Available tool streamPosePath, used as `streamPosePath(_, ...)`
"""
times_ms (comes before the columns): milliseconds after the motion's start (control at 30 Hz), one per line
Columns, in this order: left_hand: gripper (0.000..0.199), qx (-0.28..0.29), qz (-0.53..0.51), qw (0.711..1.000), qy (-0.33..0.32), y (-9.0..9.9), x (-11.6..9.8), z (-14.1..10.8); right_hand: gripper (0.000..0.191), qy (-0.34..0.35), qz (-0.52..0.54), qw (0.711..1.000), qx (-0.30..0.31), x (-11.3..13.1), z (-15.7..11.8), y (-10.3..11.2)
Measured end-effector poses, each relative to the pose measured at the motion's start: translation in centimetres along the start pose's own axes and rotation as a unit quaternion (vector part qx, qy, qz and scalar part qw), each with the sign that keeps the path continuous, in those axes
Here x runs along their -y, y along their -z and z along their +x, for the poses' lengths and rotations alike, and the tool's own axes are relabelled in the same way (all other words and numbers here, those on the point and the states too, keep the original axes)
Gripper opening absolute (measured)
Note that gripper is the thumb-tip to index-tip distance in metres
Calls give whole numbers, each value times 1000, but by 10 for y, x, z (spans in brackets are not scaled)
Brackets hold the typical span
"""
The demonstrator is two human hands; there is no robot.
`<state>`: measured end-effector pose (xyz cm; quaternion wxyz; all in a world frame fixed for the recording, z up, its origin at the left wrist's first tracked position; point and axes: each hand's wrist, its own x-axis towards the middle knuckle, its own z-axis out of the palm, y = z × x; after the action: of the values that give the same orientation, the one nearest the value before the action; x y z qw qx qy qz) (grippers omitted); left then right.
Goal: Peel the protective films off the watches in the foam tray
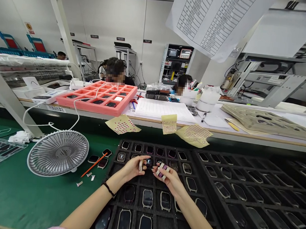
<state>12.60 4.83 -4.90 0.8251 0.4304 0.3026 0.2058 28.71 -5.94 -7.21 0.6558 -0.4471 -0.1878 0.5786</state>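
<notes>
My left hand (132, 168), with a dark band round its wrist, pinches a strapless smartwatch (141, 166) with a pale frame, seen edge-on. Close by on the right, my right hand (172, 180) is closed around a stack of several smartwatches (162, 171) with pale and purple edges. Both hands are above a black foam tray (165, 225), whose compartments hold many smartwatches, such as a pale-framed one (147, 198). A lit screen shows on a watch (148, 161) between the hands.
A second black tray (212, 208) of watches lies to the right. On the green mat at left are a grey fan (58, 153), an orange stick (94, 165) and three loose watches. A shelf behind bears a pink foam tray (91, 105). People sit beyond it.
</notes>
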Motion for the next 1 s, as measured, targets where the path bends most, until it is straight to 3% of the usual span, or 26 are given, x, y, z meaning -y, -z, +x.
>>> streamPosePath(233, 33, 34, 4, 999, 2, 0, 9, 3, 46, -11, -34, 999, 0, -5, -2, -4)
streamPosePath(400, 34, 1, 109, 991, -71, 5, 10, 6, 48, -15, -32, 999, 0, -8, -1, -3)
streamPosePath(500, 30, -28, 210, 967, -141, 11, 4, 4, 47, -10, -29, 1000, 0, -10, 1, 0)
streamPosePath(567, 31, -54, 376, 899, -217, 15, 1, 0, 46, -7, -29, 1000, 3, -11, 2, 0)
streamPosePath(667, 41, -72, 610, 735, -286, 15, 0, -2, 45, -10, -34, 999, 4, -13, 1, 0)
streamPosePath(700, 43, -69, 650, 700, -288, 14, 1, -1, 44, -11, -37, 999, 4, -13, 0, 0)
streamPosePath(1000, 50, -33, 818, 516, -253, 9, 4, 21, 43, 3, -45, 999, 20, -10, -3, -1)
